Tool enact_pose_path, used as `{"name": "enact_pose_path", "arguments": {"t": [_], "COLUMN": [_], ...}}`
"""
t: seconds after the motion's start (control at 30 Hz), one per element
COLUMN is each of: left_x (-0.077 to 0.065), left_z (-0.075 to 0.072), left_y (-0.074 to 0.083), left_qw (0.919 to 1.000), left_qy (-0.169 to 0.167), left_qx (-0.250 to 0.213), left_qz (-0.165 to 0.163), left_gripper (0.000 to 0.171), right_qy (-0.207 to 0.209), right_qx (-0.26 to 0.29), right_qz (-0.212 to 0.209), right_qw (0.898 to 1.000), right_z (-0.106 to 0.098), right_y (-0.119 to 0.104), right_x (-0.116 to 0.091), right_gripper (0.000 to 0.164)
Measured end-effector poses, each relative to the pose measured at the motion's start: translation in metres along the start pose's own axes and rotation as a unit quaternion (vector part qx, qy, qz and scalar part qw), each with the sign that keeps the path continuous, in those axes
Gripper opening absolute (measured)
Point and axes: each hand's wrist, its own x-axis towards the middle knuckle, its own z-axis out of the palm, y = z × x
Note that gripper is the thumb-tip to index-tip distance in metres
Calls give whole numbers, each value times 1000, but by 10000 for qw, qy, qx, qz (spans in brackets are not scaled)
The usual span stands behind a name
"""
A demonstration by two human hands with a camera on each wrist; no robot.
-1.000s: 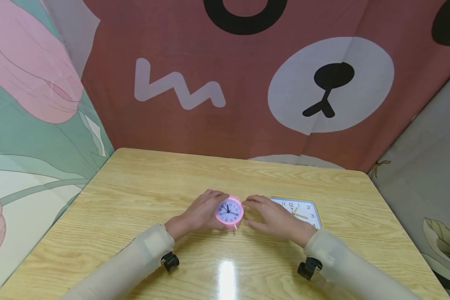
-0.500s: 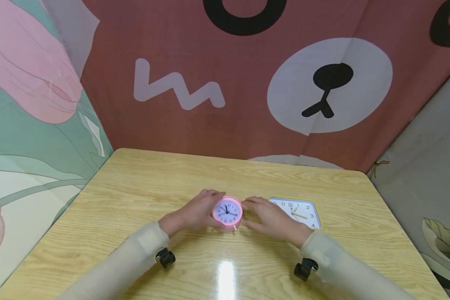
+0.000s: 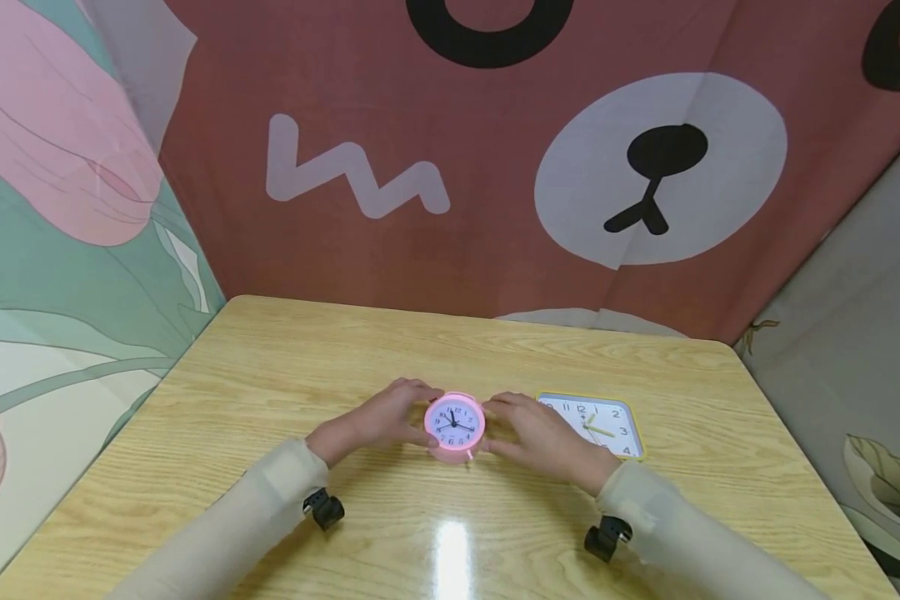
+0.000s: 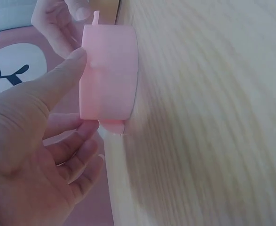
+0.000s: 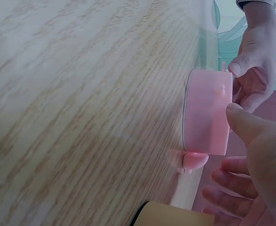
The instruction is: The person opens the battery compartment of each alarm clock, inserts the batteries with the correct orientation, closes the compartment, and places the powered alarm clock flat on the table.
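A round pink alarm clock [image 3: 454, 423] lies face up on the wooden table, its white dial showing. On its left side, my left hand [image 3: 378, 419] holds it with the thumb at the lower rim and a finger at the top; the left wrist view shows this thumb [image 4: 76, 56] against the pink casing. From the other side, my right hand [image 3: 543, 437] has its thumb [image 5: 239, 117] on the rim, with curved fingers near the top. Under that hand and wrist, part of a square clock [image 3: 607, 423] with a yellow edge is hidden.
The light wooden table [image 3: 330, 342] reaches back to a hanging cloth [image 3: 345, 258] printed with a bear face. Patterned cloths also hang at the left and right sides. A bright light reflection [image 3: 453, 558] shows near the front.
My left hand has drawn back to the left, uncovering more of the pink clock's left rim. The pink clock and my right hand have shifted slightly left.
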Motion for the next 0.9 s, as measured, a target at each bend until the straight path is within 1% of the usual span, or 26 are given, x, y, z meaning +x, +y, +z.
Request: {"name": "enact_pose_path", "arguments": {"t": [0.2, 0.37, 0.6, 0.73, 0.9], "left_x": [1, 3, 5, 6, 8], "left_z": [3, 7, 9, 9, 10], "left_y": [1, 2, 6, 8, 11], "left_qw": [9999, 9998, 9995, 9995, 9995], "left_qy": [106, 187, 307, 307, 296], "left_qx": [-58, -8, -28, -13, 55], "left_qz": [32, -69, 69, 60, -6], "left_gripper": [71, 73, 70, 67, 69], "right_qy": [65, 131, 175, 176, 211], "right_qx": [-13, 40, 19, 65, 85], "right_qz": [23, -16, 24, 110, 100], "right_qw": [10000, 9999, 9998, 9998, 9997], "right_z": [2, 3, 2, 1, -1], "right_y": [0, 2, 5, 6, 6], "right_x": [1, 2, 2, 2, 1], "right_gripper": [59, 56, 52, 53, 52]}}
